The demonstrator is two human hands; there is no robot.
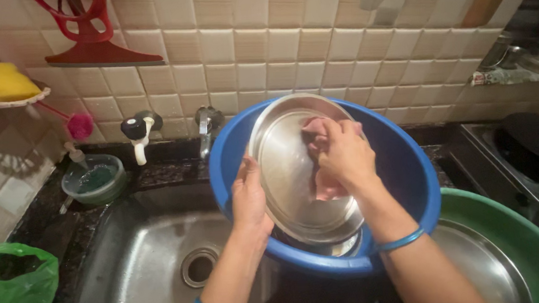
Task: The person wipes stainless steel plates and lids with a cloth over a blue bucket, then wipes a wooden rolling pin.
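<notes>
A round steel plate (pixel 286 169) is held tilted up on edge over a blue plastic tub (pixel 408 174). My left hand (pixel 248 196) grips the plate's lower left rim. My right hand (pixel 343 152) presses a pink scrubbing cloth (pixel 325 185) against the inner face of the plate. More steel ware (pixel 344 248) lies in the tub under the plate, mostly hidden. Both wrists wear blue bangles.
A steel sink (pixel 139 265) with its drain (pixel 198 267) lies at the lower left, taps (pixel 207 125) on the tiled wall behind. A green tub (pixel 511 230) holding a steel plate sits right. A small bowl (pixel 93 181), a yellow sponge (pixel 2 82) and a green bag (pixel 16 292) are left.
</notes>
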